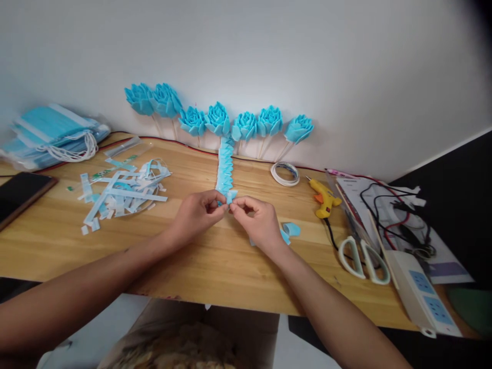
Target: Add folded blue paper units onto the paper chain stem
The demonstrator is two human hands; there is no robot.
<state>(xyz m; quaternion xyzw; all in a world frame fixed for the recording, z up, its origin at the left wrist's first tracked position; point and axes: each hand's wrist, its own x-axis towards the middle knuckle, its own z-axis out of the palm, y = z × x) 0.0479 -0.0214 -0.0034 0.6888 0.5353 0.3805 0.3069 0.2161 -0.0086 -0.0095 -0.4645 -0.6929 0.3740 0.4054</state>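
Observation:
My left hand (198,212) and my right hand (257,218) meet over the middle of the wooden table (215,261). Both pinch a small folded light-blue piece (230,196) at the near end of a long strip of overlapping blue folded pieces (225,166). That strip runs away from me toward the wall. A few loose blue pieces (291,229) lie just right of my right hand.
Several blue fabric roses on sticks (219,120) lean on the wall. Cut blue and white scraps (119,192) lie left, face masks (54,133) far left, a dark phone (21,192). Right: tape roll (285,173), yellow glue gun (325,197), scissors (363,259), power strip (421,292), cables.

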